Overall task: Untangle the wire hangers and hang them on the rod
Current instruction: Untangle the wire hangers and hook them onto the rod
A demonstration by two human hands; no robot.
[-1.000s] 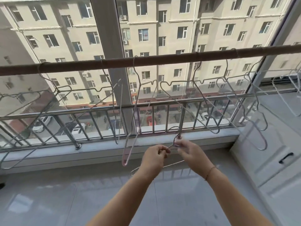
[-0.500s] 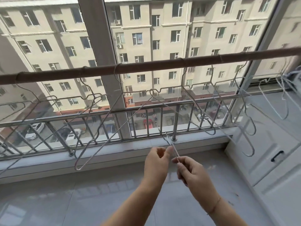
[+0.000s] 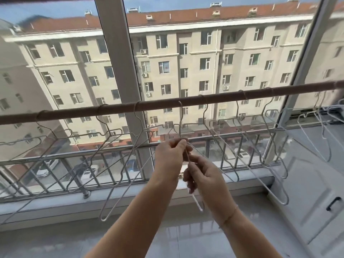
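right now both hands are up in front of the window, working on one wire hanger (image 3: 180, 123). the left hand (image 3: 170, 159) pinches it at the base of the neck, fingertips bunched where the wire meets the shoulders. the right hand (image 3: 204, 181) sits just below and to the right, fingers curled round the hanger's body, thumb and forefinger nipping the wire close under the left hand. the hanger shows almost edge-on: its neck runs straight up from the left hand to the brown rod (image 3: 158, 104), and its far end pokes out under the right hand as a narrow loop. the hook is at the rod, but i cannot tell whether it sits over it or only in front of it.

other hangers (image 3: 284, 201) hang on the rod to either side of the held one, tilted and overlapping one another, with a few more crowded at the rod's far right end. a thin bracelet (image 3: 229, 216) circles the right wrist.

behind the rod stands a grey window post (image 3: 119, 71), with a metal railing (image 3: 111, 150) along the lower window and a pale sill (image 3: 130, 200) under it. across the street is a beige building (image 3: 186, 58) with a red roof, and cars (image 3: 42, 172) are parked below. a white cabinet (image 3: 307, 183) with a black handle (image 3: 334, 202) fills the right edge, and the floor (image 3: 167, 239) is glossy grey tile.
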